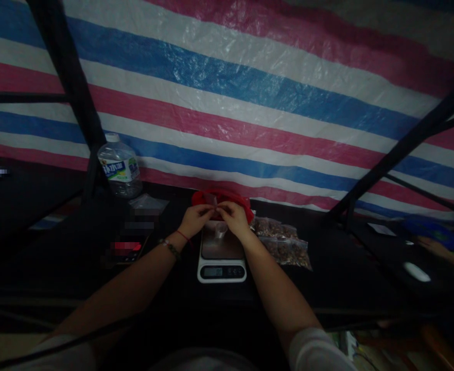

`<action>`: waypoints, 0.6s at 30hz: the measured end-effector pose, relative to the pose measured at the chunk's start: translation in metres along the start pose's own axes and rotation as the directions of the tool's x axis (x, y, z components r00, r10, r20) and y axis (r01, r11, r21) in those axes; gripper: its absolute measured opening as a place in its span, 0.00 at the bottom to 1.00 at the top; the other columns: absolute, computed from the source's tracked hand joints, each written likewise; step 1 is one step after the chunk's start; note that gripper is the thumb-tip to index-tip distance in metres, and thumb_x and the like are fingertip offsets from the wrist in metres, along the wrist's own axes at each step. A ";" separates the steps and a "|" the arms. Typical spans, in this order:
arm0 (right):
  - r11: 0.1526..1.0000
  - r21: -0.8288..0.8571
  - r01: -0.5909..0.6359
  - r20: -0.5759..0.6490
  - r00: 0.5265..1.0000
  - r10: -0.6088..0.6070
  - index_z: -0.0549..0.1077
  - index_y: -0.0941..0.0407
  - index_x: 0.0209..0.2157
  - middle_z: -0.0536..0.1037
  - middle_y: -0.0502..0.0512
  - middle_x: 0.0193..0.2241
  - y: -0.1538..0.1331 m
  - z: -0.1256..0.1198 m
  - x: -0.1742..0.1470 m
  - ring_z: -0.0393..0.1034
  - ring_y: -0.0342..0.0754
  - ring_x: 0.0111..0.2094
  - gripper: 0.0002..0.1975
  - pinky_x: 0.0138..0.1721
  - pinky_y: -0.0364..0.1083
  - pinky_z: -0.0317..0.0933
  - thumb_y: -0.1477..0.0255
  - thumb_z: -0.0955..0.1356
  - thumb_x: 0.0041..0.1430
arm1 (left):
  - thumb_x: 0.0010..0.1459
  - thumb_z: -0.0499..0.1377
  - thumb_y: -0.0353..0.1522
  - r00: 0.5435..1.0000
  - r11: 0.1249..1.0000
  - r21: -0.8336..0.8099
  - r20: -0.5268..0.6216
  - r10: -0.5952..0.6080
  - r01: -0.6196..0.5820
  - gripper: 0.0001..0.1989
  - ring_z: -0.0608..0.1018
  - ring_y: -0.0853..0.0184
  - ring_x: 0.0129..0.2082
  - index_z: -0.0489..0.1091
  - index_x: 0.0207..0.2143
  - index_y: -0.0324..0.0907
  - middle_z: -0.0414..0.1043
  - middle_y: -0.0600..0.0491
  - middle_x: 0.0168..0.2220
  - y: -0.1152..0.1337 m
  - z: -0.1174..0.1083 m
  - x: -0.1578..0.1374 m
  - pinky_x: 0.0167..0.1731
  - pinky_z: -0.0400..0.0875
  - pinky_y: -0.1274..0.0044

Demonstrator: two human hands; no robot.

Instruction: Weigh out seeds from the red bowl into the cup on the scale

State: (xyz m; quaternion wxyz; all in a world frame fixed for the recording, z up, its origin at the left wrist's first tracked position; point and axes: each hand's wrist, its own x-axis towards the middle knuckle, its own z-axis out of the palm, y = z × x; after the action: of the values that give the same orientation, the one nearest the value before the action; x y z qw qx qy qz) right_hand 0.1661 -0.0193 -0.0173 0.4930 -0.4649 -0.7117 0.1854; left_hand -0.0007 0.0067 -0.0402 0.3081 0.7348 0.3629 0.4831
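Observation:
My left hand [196, 217] and my right hand [232, 216] meet above the far end of a kitchen scale [223, 250]. Fingertips of both hands pinch a small see-through plastic bag [210, 199], which looks reddish against what lies behind it. On the scale's metal plate is a small clear cup [220, 230], just below my hands; the lit display is too small to read surely. A red container or bag [243, 198] sits behind my hands, its contents mostly hidden. Right of the scale lie several filled clear zip bags [283, 250] in two rows, holding brownish bits.
A large clear plastic bottle [121, 170] stands at the back left. Flat clear bags [147, 202] and a phone-like device [128, 250] lie left of the scale. Black frame bars [70, 82] rise before the striped sheet [227, 108]. At far right are a white mouse [417, 272] and another person's arm [441, 252].

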 end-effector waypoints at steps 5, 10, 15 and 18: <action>0.997 -0.074 0.018 -0.004 1.000 -0.018 0.79 0.55 0.35 0.81 0.55 0.35 -0.007 0.000 -0.001 0.74 0.48 0.38 0.07 0.42 0.45 0.66 0.72 0.70 0.54 | 0.54 0.59 0.38 1.000 1.000 -0.002 -0.002 0.012 -0.012 0.13 0.80 0.65 0.33 0.77 0.35 0.39 0.80 0.50 0.34 -0.003 0.002 0.000 0.36 0.74 0.76; 0.997 -0.063 0.033 0.055 0.998 -0.029 0.79 0.55 0.37 0.81 0.54 0.36 -0.007 0.002 -0.002 0.74 0.47 0.38 0.08 0.42 0.44 0.66 0.73 0.69 0.56 | 0.54 0.59 0.39 1.000 1.000 0.017 0.015 0.013 -0.014 0.13 0.79 0.65 0.34 0.77 0.34 0.40 0.79 0.50 0.34 -0.009 0.003 0.001 0.36 0.73 0.76; 0.990 -0.132 0.041 0.058 0.998 -0.033 0.79 0.55 0.37 0.81 0.53 0.35 -0.008 -0.001 -0.001 0.74 0.46 0.37 0.10 0.41 0.43 0.65 0.73 0.66 0.58 | 0.54 0.59 0.40 1.000 1.000 0.015 0.006 -0.016 0.016 0.13 0.79 0.66 0.33 0.77 0.34 0.40 0.79 0.52 0.33 -0.003 0.003 0.001 0.36 0.72 0.77; 0.975 -0.221 0.022 0.043 0.999 -0.013 0.79 0.55 0.36 0.80 0.53 0.34 -0.012 -0.003 -0.001 0.74 0.46 0.36 0.09 0.40 0.43 0.64 0.74 0.66 0.57 | 0.53 0.58 0.38 1.000 0.999 0.033 -0.016 -0.011 0.012 0.12 0.78 0.68 0.30 0.76 0.31 0.40 0.78 0.52 0.30 0.001 0.003 0.000 0.31 0.71 0.78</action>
State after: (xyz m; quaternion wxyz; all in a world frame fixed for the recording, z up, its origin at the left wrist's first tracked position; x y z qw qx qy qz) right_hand 0.1627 -0.0262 -0.0079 0.4251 -0.5065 -0.7420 0.1101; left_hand 0.0028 0.0055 -0.0403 0.2958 0.7340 0.3776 0.4808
